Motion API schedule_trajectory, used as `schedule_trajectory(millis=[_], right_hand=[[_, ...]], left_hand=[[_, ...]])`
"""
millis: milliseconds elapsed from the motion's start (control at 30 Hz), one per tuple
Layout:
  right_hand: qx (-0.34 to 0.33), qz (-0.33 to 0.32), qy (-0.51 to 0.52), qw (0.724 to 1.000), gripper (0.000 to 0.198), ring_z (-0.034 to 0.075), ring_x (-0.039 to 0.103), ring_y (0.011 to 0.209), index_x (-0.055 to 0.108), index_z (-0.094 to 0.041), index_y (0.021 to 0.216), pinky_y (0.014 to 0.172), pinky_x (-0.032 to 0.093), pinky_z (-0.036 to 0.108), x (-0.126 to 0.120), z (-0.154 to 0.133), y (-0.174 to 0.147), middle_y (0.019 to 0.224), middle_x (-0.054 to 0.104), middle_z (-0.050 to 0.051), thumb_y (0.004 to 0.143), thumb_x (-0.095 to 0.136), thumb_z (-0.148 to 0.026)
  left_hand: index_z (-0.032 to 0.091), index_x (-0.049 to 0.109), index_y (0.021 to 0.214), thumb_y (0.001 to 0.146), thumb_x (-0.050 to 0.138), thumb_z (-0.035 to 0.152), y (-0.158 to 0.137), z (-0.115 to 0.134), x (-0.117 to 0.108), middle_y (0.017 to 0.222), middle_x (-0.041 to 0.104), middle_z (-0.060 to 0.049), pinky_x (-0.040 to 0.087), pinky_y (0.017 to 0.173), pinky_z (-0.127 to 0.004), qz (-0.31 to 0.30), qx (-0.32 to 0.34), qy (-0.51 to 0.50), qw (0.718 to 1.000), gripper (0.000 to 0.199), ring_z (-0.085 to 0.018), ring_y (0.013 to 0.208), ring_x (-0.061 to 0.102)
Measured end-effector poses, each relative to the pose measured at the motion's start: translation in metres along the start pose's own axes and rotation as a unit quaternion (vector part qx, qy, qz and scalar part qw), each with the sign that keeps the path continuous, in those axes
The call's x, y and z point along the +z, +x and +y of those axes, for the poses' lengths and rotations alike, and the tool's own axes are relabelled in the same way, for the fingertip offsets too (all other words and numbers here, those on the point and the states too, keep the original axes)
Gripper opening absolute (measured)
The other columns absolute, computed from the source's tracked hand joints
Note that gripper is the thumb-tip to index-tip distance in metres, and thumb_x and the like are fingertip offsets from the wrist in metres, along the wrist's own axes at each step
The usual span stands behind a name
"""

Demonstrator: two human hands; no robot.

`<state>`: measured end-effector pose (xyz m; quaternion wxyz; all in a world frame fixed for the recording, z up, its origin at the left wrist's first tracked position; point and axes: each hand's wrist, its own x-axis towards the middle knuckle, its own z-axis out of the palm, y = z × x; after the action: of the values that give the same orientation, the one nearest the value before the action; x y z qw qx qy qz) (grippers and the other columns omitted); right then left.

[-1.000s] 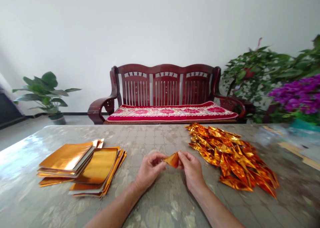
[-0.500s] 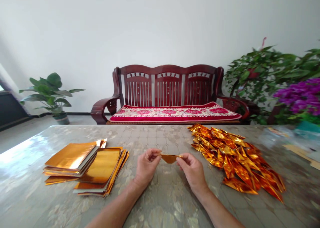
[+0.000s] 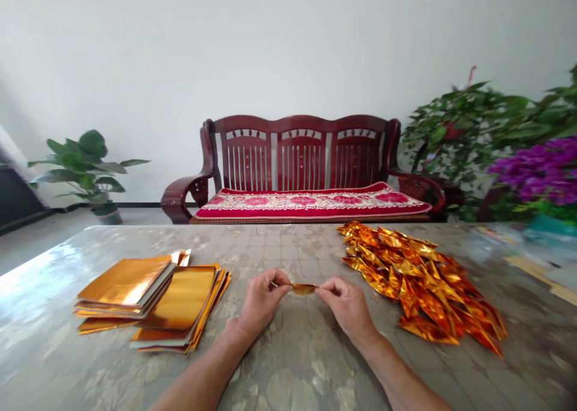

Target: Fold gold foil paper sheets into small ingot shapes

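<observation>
A small folded piece of gold foil paper (image 3: 303,289) is stretched between my hands, just above the middle of the table. My left hand (image 3: 265,298) pinches its left tip between thumb and fingers. At the other tip, my right hand (image 3: 346,306) pinches in the same way. To the left lie two overlapping stacks of flat gold foil sheets, a rear stack (image 3: 119,285) and a front stack (image 3: 187,297). A heap of folded gold foil pieces (image 3: 419,279), shiny and pointed at the ends, lies to the right.
The table (image 3: 288,363) has a grey patterned cover. Clear plastic wrapping (image 3: 491,243) and a tan strip (image 3: 536,276) lie at its right edge. Behind stands a dark red wooden bench (image 3: 301,152) with a red floral cushion. Potted plants (image 3: 92,170) flank it.
The folded foil piece now looks flatter and narrower, and its downward-pointing flap no longer shows. My hands are slightly closer together. The whole view has shifted a little.
</observation>
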<state>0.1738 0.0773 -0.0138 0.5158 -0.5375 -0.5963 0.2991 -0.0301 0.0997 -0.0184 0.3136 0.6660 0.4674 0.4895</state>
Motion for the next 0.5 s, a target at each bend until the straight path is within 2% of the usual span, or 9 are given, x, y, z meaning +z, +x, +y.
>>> schedule_trajectory(millis=[233,367,500], right_hand=[[-0.005,-0.016,-0.048,0.999,0.014,0.017,0.058,0.061,0.063,-0.021,0.064,0.06,0.042,0.026,0.0025,0.0054,0.0006,0.062,0.064,-0.001,0.073,0.064,-0.031],[-0.052,-0.01,-0.11,0.992,0.003,0.016,0.058,0.059,0.06,-0.023,0.076,0.058,0.041,0.025,0.0018,0.0042,-0.0022,0.063,0.063,-0.003,0.076,0.062,-0.026],[-0.115,-0.053,-0.187,0.974,0.007,0.017,0.062,0.067,0.062,-0.025,0.083,0.063,0.043,0.026,-0.001,0.0025,-0.0053,0.072,0.066,-0.002,0.079,0.057,-0.021]], left_hand=[[0.017,0.062,0.072,0.075,0.063,0.017,0.0,-0.0053,0.0025,0.065,0.062,0.004,0.041,0.06,-0.021,-0.025,0.009,0.01,1.0,0.003,-0.011,0.061,0.056],[0.017,0.06,0.073,0.076,0.06,0.015,-0.0002,-0.0062,0.0016,0.067,0.06,0.003,0.042,0.064,-0.022,-0.05,0.042,0.033,0.997,0.005,-0.012,0.065,0.055],[0.018,0.06,0.076,0.078,0.058,0.012,-0.0012,-0.0061,0.0007,0.072,0.062,0.003,0.042,0.067,-0.022,-0.078,0.066,0.037,0.994,0.006,-0.012,0.069,0.056]])
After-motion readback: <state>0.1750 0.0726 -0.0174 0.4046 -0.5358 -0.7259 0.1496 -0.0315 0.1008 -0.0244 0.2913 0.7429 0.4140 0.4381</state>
